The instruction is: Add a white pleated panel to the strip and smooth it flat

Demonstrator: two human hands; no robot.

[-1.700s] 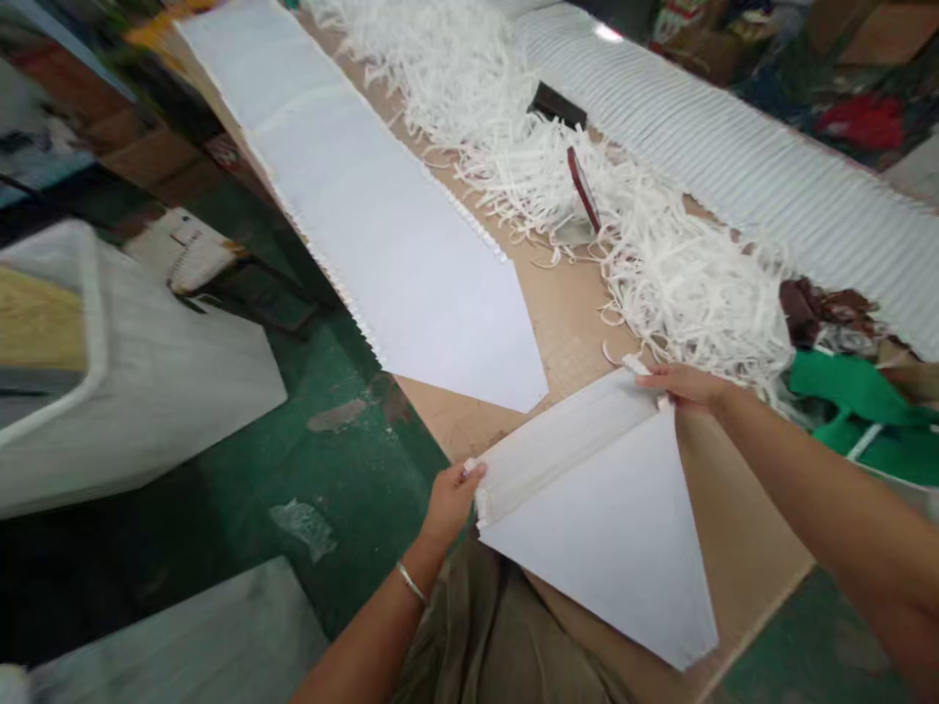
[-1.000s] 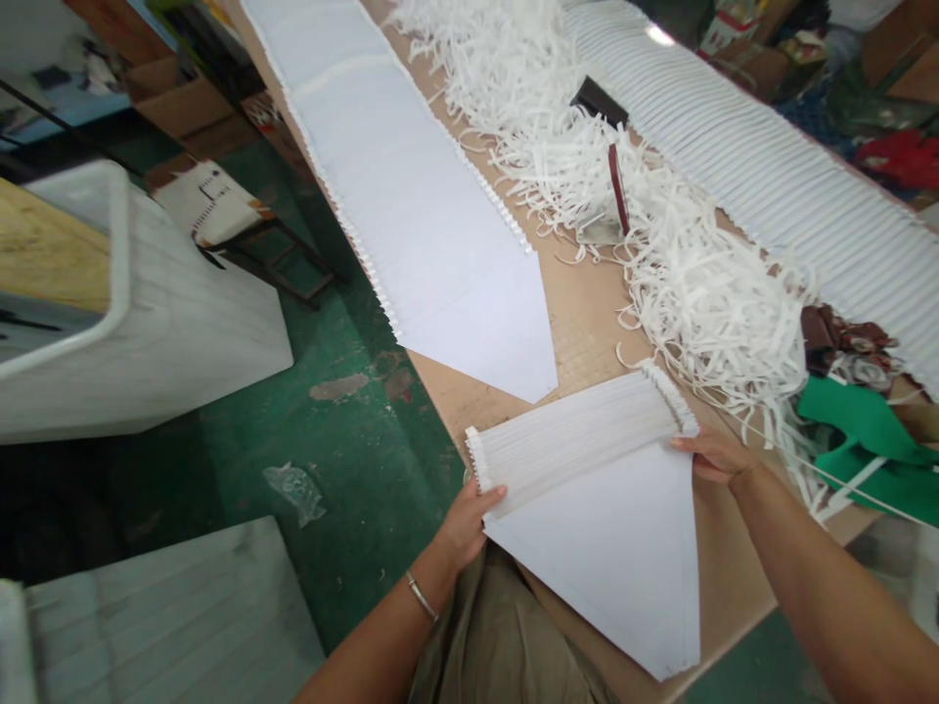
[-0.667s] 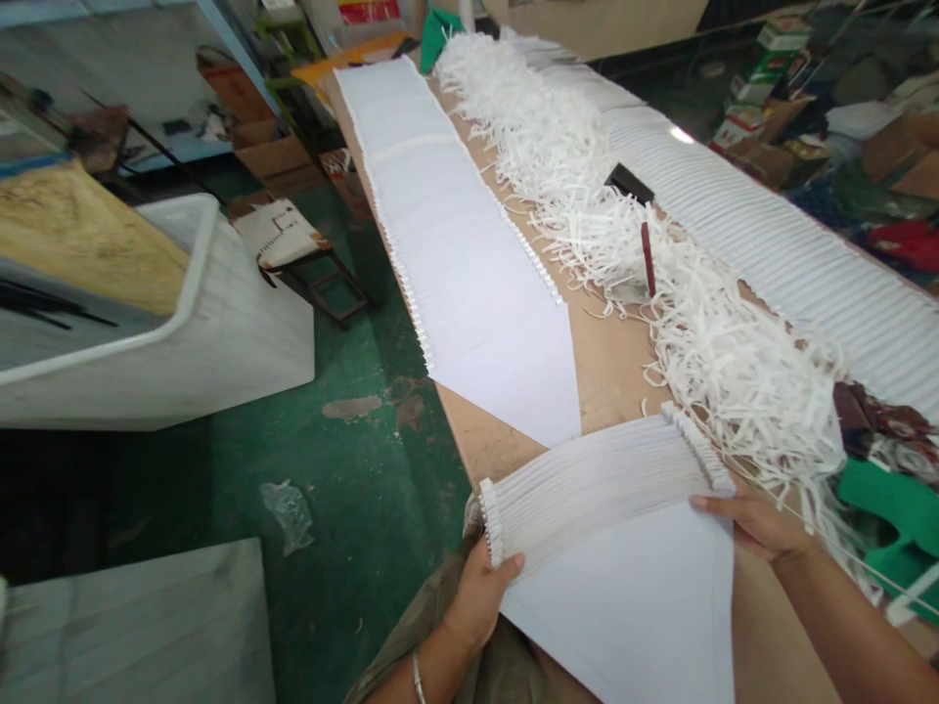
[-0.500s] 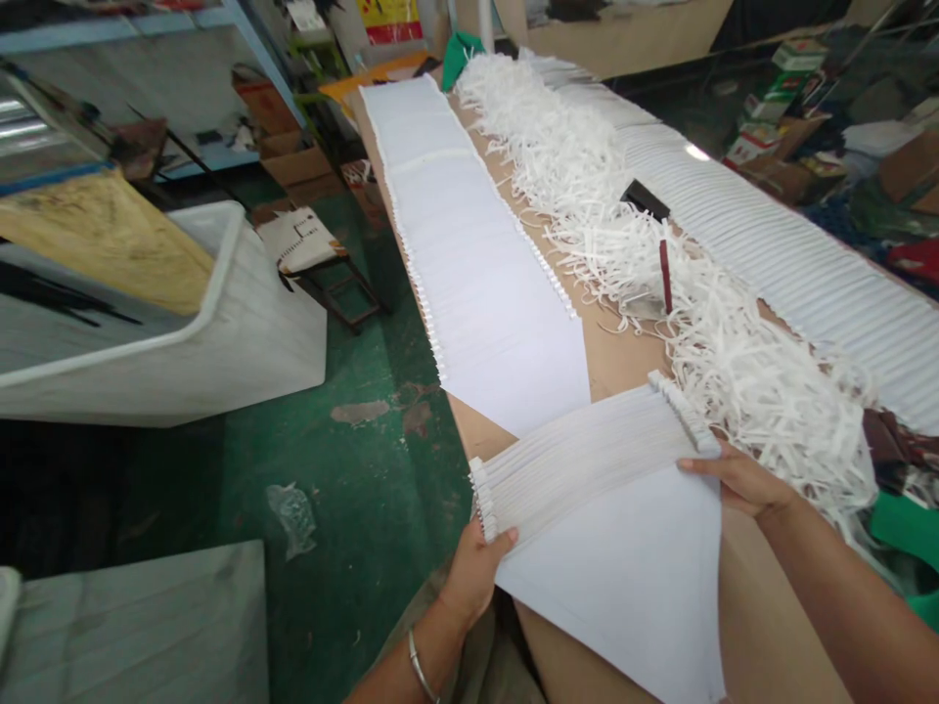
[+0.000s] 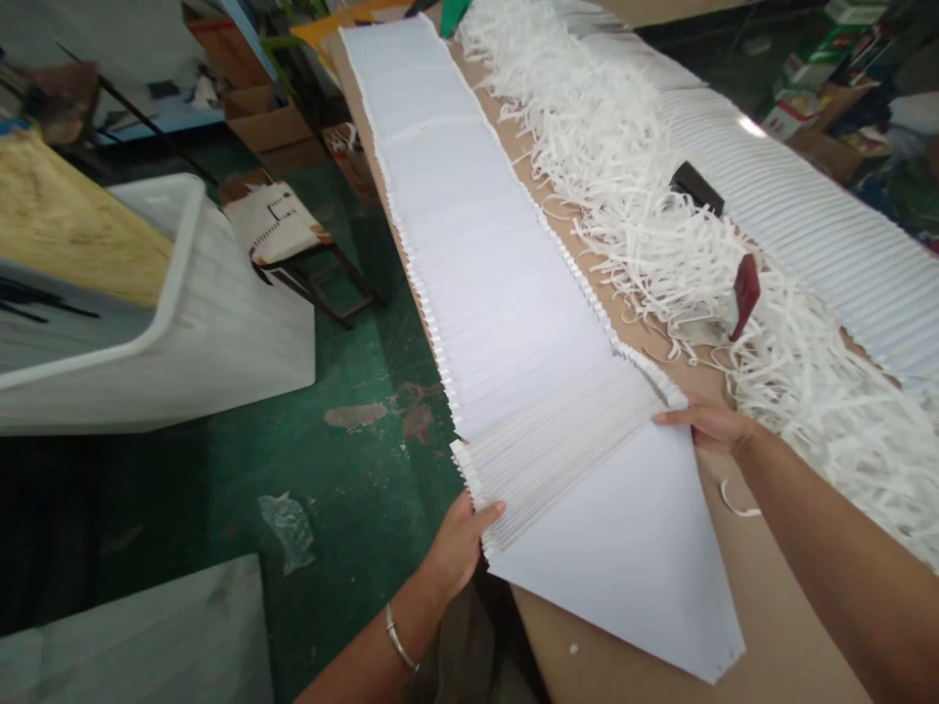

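Note:
A stack of pleated white sheets (image 5: 587,518) is held between my two hands, its folded ridges fanned along the far end and a smooth pointed flap hanging toward me. My left hand (image 5: 459,543) grips the left edge, thumb on top and fingers underneath. On the right edge my right hand (image 5: 708,422) pinches the same stack, its index finger or thumb lying on the upper face. Beyond it, a long row of overlapping white sheets (image 5: 469,215) with notched edges lies along the table; the far end of the held stack meets its near end.
The brown table (image 5: 616,636) carries a heap of white strips (image 5: 608,176), a black object (image 5: 696,188), a dark red object (image 5: 745,296) and ridged white sheets (image 5: 799,186). Left stand a white bin (image 5: 249,303) and a stool (image 5: 315,264). Plastic wrap (image 5: 288,531) lies on the green floor.
Both hands have moved the held stack forward and slightly left, against the near end of the row. The gap between them has closed. My view has tilted down.

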